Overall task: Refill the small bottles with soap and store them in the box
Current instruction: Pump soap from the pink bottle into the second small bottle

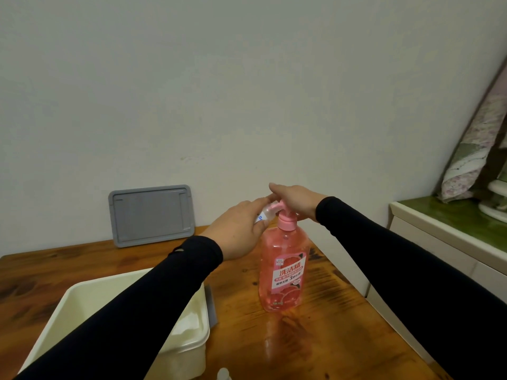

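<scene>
a: where is the small bottle (264,215) seen?

b: it is held in the left hand (241,231), tilted, with its open end brought up against the spout of the pink pump (285,212). it is clear, a white label with blue print is glimpsed on it, and most of it is hidden by the fingers curled round it.

a: and the right hand (295,201)?

b: it is laid flat on top of the pump head, fingers straight and together, palm down. nothing is gripped by it; the pump is only pressed from above.

a: what is the pump fitted to?

b: a tall pink soap bottle (284,272), stood upright on the wooden tabletop (329,338), with a pink and white label showing fruit slices. liquid is seen through most of its height.

a: is the box shown?

b: a cream box (192,344) is set on the tabletop to the left of the soap bottle, near but apart from it, and is partly covered by the left sleeve (131,311). what lies inside cannot be told clearly. a grey lid (151,215) is leaned upright against the wall (219,91) at the back of the tabletop.

a: anything else near?

b: the top of a second small bottle (223,374) is cut off by the lower edge. a white cabinet with a green top (444,223) is placed to the right, with patterned fabric (474,138) above it.
</scene>
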A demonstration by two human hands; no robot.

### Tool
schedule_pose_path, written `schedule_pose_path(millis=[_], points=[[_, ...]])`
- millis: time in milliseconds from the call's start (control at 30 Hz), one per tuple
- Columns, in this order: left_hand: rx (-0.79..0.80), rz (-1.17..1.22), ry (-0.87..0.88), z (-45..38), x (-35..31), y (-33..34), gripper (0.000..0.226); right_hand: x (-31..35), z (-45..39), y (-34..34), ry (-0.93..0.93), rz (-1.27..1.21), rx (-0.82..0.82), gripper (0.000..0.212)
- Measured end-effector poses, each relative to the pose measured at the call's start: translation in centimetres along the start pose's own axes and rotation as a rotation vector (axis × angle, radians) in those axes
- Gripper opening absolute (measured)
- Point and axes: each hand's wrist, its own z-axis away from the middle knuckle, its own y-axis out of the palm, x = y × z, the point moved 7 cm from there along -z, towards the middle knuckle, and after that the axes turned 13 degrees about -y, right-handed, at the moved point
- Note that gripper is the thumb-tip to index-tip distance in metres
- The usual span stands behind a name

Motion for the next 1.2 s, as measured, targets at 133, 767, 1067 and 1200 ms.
schedule_pose_path(millis=[133,767,1067,1200], points=[[0.017,-0.023,-0.024,0.2,0.7,1.1,0.050,-1.1,0.1,1.0,0.024,0.018,0.011,0.049],[0.028,-0.018,-0.045,0.2,0.7,1.4,0.051,-1.3,-0.1,1.0,0.041,0.038,0.036,0.051],[0.025,0.009,0.005,0.0,-0.2,-0.5,0.052,0.1,-0.3,-0.2,0.000,-0.033,0.025,0.054],[0.022,0.001,-0.028,0.2,0.5,0.7,0.051,-0.8,-0.1,0.6,0.023,-0.013,-0.008,0.050]])
